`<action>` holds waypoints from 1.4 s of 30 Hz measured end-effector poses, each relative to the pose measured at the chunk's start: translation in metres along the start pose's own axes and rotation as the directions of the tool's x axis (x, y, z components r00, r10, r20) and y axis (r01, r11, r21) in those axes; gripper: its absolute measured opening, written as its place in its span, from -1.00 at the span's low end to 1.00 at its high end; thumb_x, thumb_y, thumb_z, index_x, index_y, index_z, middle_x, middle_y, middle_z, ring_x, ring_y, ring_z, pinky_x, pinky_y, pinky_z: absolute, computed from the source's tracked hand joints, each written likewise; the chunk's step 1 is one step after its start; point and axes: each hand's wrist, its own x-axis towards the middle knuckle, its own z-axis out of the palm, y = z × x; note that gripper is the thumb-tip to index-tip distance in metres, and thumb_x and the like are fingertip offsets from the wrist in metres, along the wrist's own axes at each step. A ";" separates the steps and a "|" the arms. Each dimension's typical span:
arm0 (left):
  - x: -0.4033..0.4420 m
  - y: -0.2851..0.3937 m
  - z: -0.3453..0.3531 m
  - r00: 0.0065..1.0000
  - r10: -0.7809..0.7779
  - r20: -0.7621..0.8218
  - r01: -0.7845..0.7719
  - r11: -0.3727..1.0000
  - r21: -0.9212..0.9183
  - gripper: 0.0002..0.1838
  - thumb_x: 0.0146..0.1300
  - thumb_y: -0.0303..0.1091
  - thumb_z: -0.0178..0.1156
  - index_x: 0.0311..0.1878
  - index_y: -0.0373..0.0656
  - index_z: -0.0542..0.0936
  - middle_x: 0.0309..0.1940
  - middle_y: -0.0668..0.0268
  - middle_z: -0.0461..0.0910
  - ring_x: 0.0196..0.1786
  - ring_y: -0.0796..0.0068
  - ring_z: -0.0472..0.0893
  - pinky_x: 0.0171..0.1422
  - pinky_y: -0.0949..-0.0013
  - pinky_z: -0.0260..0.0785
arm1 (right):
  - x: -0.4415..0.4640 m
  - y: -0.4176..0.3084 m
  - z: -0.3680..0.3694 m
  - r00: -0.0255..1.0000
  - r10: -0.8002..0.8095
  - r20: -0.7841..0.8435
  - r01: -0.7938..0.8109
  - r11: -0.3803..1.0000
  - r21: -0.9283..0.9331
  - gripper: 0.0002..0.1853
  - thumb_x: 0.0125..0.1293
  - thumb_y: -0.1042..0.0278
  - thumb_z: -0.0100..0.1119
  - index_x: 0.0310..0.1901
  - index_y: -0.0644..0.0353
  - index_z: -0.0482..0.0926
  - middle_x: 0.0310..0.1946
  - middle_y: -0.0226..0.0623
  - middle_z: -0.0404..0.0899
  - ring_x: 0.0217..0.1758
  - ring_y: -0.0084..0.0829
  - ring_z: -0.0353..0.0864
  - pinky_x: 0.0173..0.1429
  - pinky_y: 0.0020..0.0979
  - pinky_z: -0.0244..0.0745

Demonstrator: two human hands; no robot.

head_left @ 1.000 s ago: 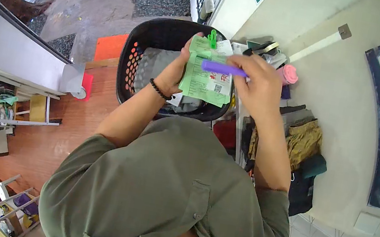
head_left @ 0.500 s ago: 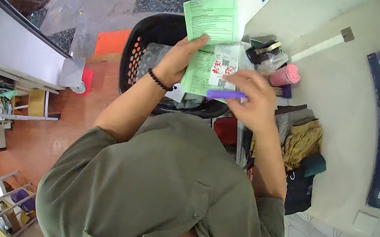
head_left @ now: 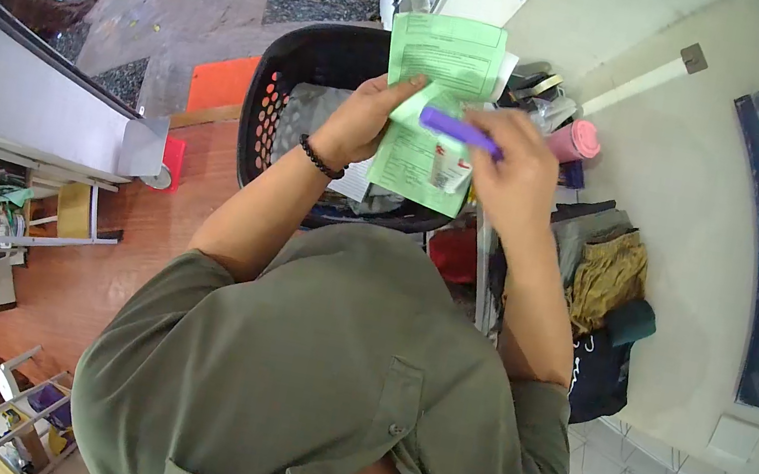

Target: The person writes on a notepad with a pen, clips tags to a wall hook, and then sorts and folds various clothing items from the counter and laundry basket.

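Clamping green papers [head_left: 448, 51] (count unclear): left grip [head_left: 363, 119] | clamping one purple object [head_left: 455, 127]: right grip [head_left: 517, 165] | one basket [head_left: 318, 38] below

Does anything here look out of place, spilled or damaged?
Nothing looks spilled or damaged. The green slips curve in the left hand, ordinary for handled paper. Only the mustard garment at right looks crumpled, which seems merely untidy.

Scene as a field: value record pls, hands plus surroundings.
left grip: closed on green papers
right grip: holds purple object
purple-to-paper contact: cannot tell
below papers: black basket, grey cloth inside
right of basket: pink container, garments
left wrist: dark beaded bracelet
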 end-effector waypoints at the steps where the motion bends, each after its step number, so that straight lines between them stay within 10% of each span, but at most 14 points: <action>1: 0.001 -0.004 -0.003 0.999 -0.005 0.035 0.006 0.999 -0.033 -0.65 0.50 -0.18 0.10 0.16 -0.23 0.56 0.02 0.27 0.66 0.02 0.46 0.66 0.09 0.33 0.54 | 0.006 0.000 -0.001 0.998 0.054 -0.025 -0.055 0.998 -0.022 -0.80 0.11 0.45 0.26 -0.19 0.07 0.70 -0.34 -0.26 0.64 -0.29 -0.16 0.66 -0.24 -0.22 0.55; 6: -0.012 0.001 0.007 0.984 0.085 0.158 -0.053 0.978 -0.202 -0.55 0.48 -0.12 0.12 0.22 -0.30 0.52 0.08 0.27 0.65 0.08 0.45 0.64 0.21 0.33 0.49 | 0.031 -0.002 -0.007 0.998 0.015 -0.068 -0.021 0.996 -0.085 -0.80 0.13 0.43 0.28 -0.17 0.09 0.69 -0.32 -0.25 0.65 -0.29 -0.14 0.66 -0.24 -0.20 0.54; 11: -0.006 0.003 -0.003 0.969 0.102 0.224 -0.161 0.952 0.260 -0.64 0.39 -0.32 0.23 0.19 -0.25 0.57 0.00 0.28 0.68 0.01 0.54 0.65 0.16 0.39 0.50 | 0.038 0.007 -0.007 0.994 0.036 -0.100 -0.042 0.997 -0.062 -0.79 0.14 0.42 0.30 -0.15 0.09 0.70 -0.27 -0.17 0.68 -0.28 -0.16 0.68 -0.20 -0.24 0.55; 17: 0.009 0.005 -0.012 0.996 0.055 0.073 -0.078 0.926 0.369 -0.69 0.29 -0.51 0.27 0.10 -0.28 0.63 -0.07 0.31 0.70 -0.05 0.59 0.64 0.11 0.46 0.49 | 0.038 0.019 -0.015 0.844 0.536 -0.023 -0.514 0.820 0.251 -0.74 0.33 0.17 0.31 -0.13 0.19 0.72 -0.37 -0.34 0.69 -0.34 -0.49 0.63 -0.21 -0.41 0.51; 20: 0.015 0.007 -0.017 0.980 0.132 0.152 -0.183 0.898 0.400 -0.71 0.28 -0.58 0.25 0.07 -0.27 0.65 -0.06 0.33 0.70 -0.02 0.59 0.64 0.13 0.47 0.47 | 0.042 0.048 -0.022 0.768 0.624 -0.145 -0.470 0.702 0.536 -0.62 0.36 0.03 0.28 -0.13 0.24 0.72 -0.38 -0.42 0.66 -0.36 -0.56 0.56 -0.25 -0.47 0.45; 24: 0.015 0.016 -0.018 0.877 0.280 0.390 -0.465 0.698 0.544 -0.75 0.28 -0.61 0.23 0.02 -0.25 0.68 -0.05 0.32 0.70 0.01 0.56 0.63 0.16 0.46 0.45 | 0.032 0.076 -0.004 0.742 0.659 0.124 -0.631 0.622 0.463 -0.56 0.30 -0.05 0.32 -0.07 0.21 0.70 -0.36 -0.34 0.67 -0.40 -0.52 0.55 -0.28 -0.46 0.42; 26: 0.015 0.011 -0.017 0.887 0.241 0.395 -0.439 0.709 0.553 -0.78 0.27 -0.58 0.25 -0.02 -0.26 0.69 -0.06 0.28 0.71 0.02 0.53 0.63 0.17 0.45 0.45 | 0.025 0.092 0.011 0.439 0.759 0.480 -0.898 0.376 0.227 -0.48 0.24 -0.05 0.38 0.02 0.26 0.66 -0.24 -0.29 0.71 -0.52 -0.64 0.46 -0.44 -0.52 0.35; 30: 0.021 0.006 -0.017 0.863 0.178 0.473 -0.449 0.698 0.558 -0.79 0.28 -0.57 0.26 -0.03 -0.24 0.69 -0.08 0.26 0.70 0.01 0.50 0.63 0.15 0.44 0.45 | 0.008 0.066 0.026 0.556 0.614 0.560 -0.824 0.497 0.274 -0.46 0.19 0.10 0.43 0.08 0.32 0.61 -0.17 -0.22 0.70 -0.22 -0.51 0.67 -0.14 -0.42 0.55; 34: 0.029 -0.006 -0.029 0.875 0.121 0.469 -0.391 0.748 0.537 -0.61 0.29 -0.59 0.25 0.19 -0.18 0.57 0.07 0.26 0.63 0.11 0.51 0.58 0.23 0.41 0.41 | -0.008 0.077 0.049 0.518 0.674 0.526 -0.771 0.102 0.629 -0.52 0.07 0.23 0.52 -0.07 0.42 0.64 -0.27 -0.25 0.70 -0.30 -0.49 0.64 -0.21 -0.43 0.52; 38: 0.034 -0.018 -0.019 0.928 0.139 0.345 -0.292 0.846 0.446 -0.21 0.33 -0.64 0.14 0.57 -0.04 0.07 0.29 0.17 0.47 0.21 0.46 0.53 0.28 0.38 0.39 | 0.002 0.107 0.037 0.641 0.635 0.432 -0.759 0.436 0.484 -0.65 0.16 0.25 0.48 -0.13 0.30 0.67 -0.34 -0.34 0.66 -0.29 -0.56 0.56 -0.13 -0.47 0.48; 42: 0.038 -0.029 -0.016 0.975 0.144 0.169 -0.202 0.892 0.405 -0.19 0.38 -0.60 0.10 0.59 0.01 -0.03 0.33 0.07 0.43 0.05 0.45 0.63 0.07 0.44 0.50 | 0.033 0.174 0.003 0.693 0.712 0.115 -0.656 0.556 0.510 -0.65 0.19 0.24 0.46 -0.14 0.33 0.65 -0.35 -0.32 0.68 -0.30 -0.52 0.59 -0.18 -0.43 0.50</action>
